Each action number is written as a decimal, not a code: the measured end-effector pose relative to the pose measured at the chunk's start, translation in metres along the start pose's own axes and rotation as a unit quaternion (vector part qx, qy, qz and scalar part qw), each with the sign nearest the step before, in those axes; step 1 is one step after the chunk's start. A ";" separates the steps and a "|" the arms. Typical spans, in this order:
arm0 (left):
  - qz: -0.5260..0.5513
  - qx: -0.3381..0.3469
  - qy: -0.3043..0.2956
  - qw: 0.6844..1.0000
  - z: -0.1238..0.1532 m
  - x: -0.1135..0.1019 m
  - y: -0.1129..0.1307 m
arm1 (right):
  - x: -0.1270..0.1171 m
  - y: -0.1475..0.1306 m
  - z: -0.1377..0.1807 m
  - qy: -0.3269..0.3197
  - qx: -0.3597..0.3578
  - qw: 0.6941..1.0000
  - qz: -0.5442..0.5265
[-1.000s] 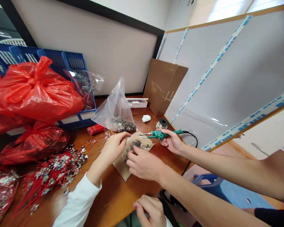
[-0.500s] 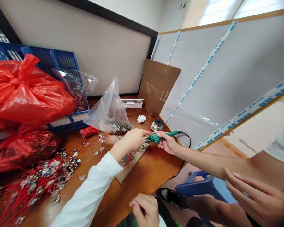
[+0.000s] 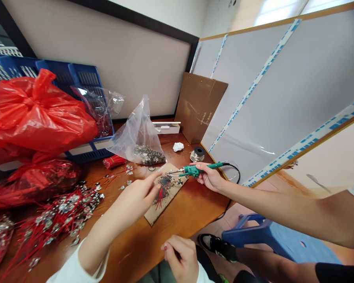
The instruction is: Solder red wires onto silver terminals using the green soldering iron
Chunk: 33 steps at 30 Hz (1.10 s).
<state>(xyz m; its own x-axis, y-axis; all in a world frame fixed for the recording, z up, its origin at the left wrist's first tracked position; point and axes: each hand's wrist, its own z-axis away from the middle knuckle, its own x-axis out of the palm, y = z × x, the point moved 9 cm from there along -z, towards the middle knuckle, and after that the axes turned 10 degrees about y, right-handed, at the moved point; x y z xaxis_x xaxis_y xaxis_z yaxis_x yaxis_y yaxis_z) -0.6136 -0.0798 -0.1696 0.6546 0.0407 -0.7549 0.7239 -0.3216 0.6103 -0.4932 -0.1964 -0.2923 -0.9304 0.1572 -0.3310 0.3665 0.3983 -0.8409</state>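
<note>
My left hand [image 3: 143,192] reaches over a piece of cardboard [image 3: 153,215], index finger stretched out and thumb apart, holding nothing I can see. Its fingertip is close to a dark patch where thin red wires [image 3: 159,198] and small metal parts lie. Just right of that fingertip is the metal tip of a green soldering iron [image 3: 191,170], gripped by a co-worker's hand [image 3: 211,177] from the right. My right hand [image 3: 181,255] rests curled at the table's front edge, with nothing visible in it.
Red wires with metal terminals [image 3: 61,212] are heaped at left, below red plastic bags [image 3: 41,118] and a blue crate [image 3: 85,76]. A clear bag of small parts [image 3: 147,155], a red wire bundle [image 3: 114,161] and a solder spool [image 3: 197,154] stand behind. A blue stool [image 3: 283,236] is at right.
My left hand has drawn back leftward from the soldering iron's front end, uncovering its tip and the cardboard. Another hand at the lower right has left the view. My right hand stays put.
</note>
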 end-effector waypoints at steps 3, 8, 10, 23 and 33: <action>0.050 -0.067 0.087 0.993 0.019 -0.024 -0.029 | -0.003 0.006 -0.002 0.031 0.048 0.997 -0.042; 0.120 -0.150 0.191 0.962 0.033 -0.033 -0.060 | 0.005 0.029 -0.001 0.012 0.227 0.967 -0.117; 0.148 -0.148 0.192 0.959 0.032 -0.027 -0.060 | 0.006 0.030 -0.002 0.010 0.238 0.964 -0.121; 0.190 -0.187 0.218 0.939 0.036 -0.016 -0.081 | 0.011 0.036 -0.003 -0.011 0.326 0.930 -0.167; 0.165 -0.211 0.224 0.937 0.043 -0.015 -0.093 | -0.047 0.046 -0.048 0.093 0.361 0.907 -0.196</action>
<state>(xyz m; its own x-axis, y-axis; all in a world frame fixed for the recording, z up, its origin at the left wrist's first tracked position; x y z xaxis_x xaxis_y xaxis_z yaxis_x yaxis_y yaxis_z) -0.7004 -0.0908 -0.2256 0.8156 0.4278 -0.3895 0.4253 0.0132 0.9050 -0.4327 -0.1422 -0.2951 -0.9483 0.3084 0.0755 -0.1508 -0.2280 -0.9619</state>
